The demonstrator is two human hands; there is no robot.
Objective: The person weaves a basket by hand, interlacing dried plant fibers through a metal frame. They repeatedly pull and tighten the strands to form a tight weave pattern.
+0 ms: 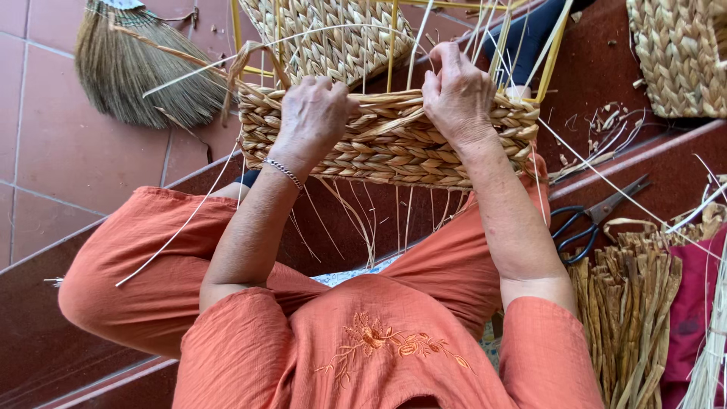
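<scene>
Red-tiled floor and dark red steps, a broom [144,72] at the far left. The half-woven basket [386,140] rests across the person's knees. The left hand [314,113] and the right hand [454,95] clamp its rim, mid-weave; another strand likely needs tucking. Scissors [594,220] lie on the step's right side.

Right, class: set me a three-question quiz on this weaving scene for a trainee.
1. True or false: both hands grip the rim of the woven straw basket.
2. Which lies nearer the black-handled scissors: the right hand or the left hand?
3. What lies on the tiled floor at upper left?

Key: 1 true. 2 the right hand. 3 a straw hand broom.
</scene>
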